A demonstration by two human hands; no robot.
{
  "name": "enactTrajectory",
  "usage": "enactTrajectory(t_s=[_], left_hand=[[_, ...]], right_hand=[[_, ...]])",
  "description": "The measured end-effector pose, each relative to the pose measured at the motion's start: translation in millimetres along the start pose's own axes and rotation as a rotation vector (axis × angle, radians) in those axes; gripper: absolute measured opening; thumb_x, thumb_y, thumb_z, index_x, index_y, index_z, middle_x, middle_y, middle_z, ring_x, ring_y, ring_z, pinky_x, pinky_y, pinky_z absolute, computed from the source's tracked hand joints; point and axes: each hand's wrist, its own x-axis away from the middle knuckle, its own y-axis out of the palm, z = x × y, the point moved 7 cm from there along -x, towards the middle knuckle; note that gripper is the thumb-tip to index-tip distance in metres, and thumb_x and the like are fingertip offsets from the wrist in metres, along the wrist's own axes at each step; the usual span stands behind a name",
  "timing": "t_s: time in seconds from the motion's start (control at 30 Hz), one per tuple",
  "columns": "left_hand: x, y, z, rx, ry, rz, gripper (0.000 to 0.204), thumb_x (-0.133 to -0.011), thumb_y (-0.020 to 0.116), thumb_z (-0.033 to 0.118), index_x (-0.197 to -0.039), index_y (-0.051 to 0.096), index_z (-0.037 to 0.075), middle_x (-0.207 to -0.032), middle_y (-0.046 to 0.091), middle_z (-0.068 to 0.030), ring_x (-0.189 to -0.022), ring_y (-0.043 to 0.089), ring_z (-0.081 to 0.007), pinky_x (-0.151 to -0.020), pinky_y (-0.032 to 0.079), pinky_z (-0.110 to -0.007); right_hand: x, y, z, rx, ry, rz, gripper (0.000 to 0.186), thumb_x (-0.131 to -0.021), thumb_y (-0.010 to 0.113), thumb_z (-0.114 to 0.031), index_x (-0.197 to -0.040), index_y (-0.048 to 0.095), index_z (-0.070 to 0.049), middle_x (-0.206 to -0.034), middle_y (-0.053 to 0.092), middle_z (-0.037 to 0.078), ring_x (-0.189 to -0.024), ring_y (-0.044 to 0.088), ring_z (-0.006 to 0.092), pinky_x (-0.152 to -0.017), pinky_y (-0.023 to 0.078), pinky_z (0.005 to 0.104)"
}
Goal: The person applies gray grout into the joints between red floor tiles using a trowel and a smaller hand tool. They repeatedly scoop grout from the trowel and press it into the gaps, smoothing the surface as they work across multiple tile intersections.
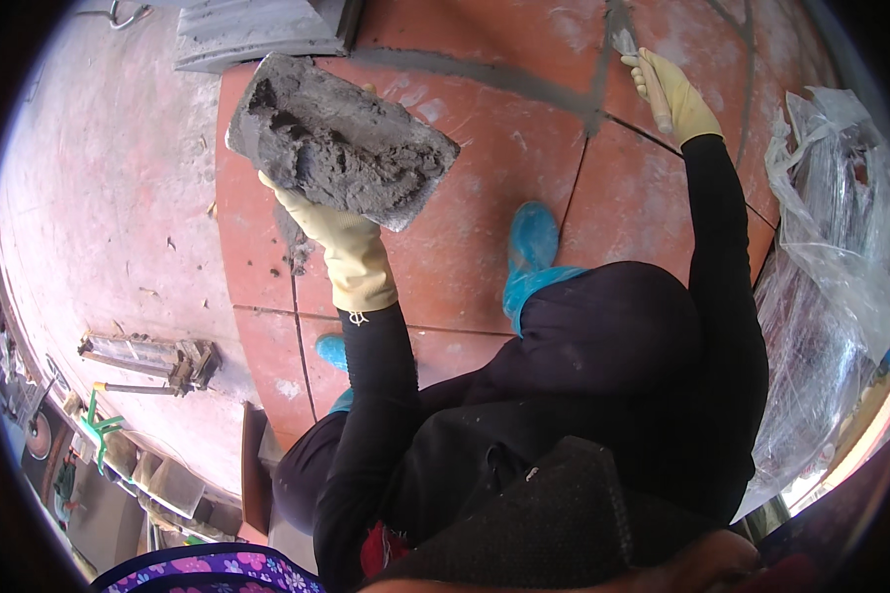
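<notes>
Two gloved hands: a loaded mortar board and a trowel

Your left hand (336, 242) supports the board (242, 138) from beneath, its thumb along the near edge; that broad support probably keeps the grey mortar (356, 148) from tipping off. The mortar is heaped nearly corner to corner, with a barer strip at the board's left end. Your right hand (680, 99) is closed around the trowel's wooden handle (660, 111), blade pointing away, apparently to keep its tip near the grey-filled joint (601, 84).

Below, your blue boot covers (532, 237) rest on the red tiles (494, 232). Clear plastic sheeting (826, 237) lies along the tiles' right edge.

Most of your left fingers are hidden under the board, so their grip can't be told. The trowel's blade blurs into the joint; whether it touches is unclear. A grey block (262, 35) is cut off at the top.
</notes>
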Motion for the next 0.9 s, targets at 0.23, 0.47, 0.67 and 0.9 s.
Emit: enactTrajectory(t_s=[0.23, 0.47, 0.67, 0.9], left_hand=[[-9, -1, 14, -0.715, 0.442, -0.290, 0.089, -0.083, 0.083, 0.021, -0.151, 0.028, 0.010, -0.141, 0.051, -0.0229, -0.118, 0.062, -0.0353, -0.100, 0.053, -0.050], [-24, -12, 13, -0.071, 0.161, -0.163, 0.071, -0.099, 0.063, 0.033, -0.155, 0.025, 0.009, -0.145, 0.047, -0.0246, -0.124, 0.058, -0.0374, -0.103, 0.050, -0.053], [-10, 3, 13, -0.218, 0.113, -0.108, 0.062, -0.106, 0.048, 0.040, -0.156, 0.026, 0.010, -0.145, 0.046, -0.0245, -0.127, 0.055, -0.0391, -0.106, 0.047, -0.055], [-9, 6, 27, -0.602, 0.465, -0.321, 0.068, -0.098, 0.065, 0.016, -0.154, 0.028, 0.012, -0.143, 0.048, -0.0224, -0.125, 0.056, -0.0367, -0.102, 0.051, -0.051]], right_hand=[[34, -5, 2, 0.294, 0.026, -0.046, 0.049, -0.104, 0.049, -0.042, -0.128, 0.061, 0.000, -0.079, 0.054, -0.002, -0.063, 0.050, 0.0079, -0.061, 0.047, 0.0228], [71, 8, 33, 0.252, 0.185, -0.091, 0.045, -0.105, 0.048, -0.040, -0.126, 0.056, -0.001, -0.077, 0.053, 0.000, -0.064, 0.049, 0.0118, -0.055, 0.043, 0.0280], [93, 16, 87, 0.224, 0.232, -0.022, 0.051, -0.106, 0.045, -0.046, -0.127, 0.060, -0.003, -0.076, 0.056, 0.003, -0.064, 0.053, 0.0139, -0.056, 0.049, 0.0299], [128, 17, 136, 0.145, 0.273, -0.081, 0.051, -0.106, 0.045, -0.046, -0.130, 0.060, -0.004, -0.076, 0.056, 0.003, -0.065, 0.054, 0.0138, -0.059, 0.049, 0.0300]])
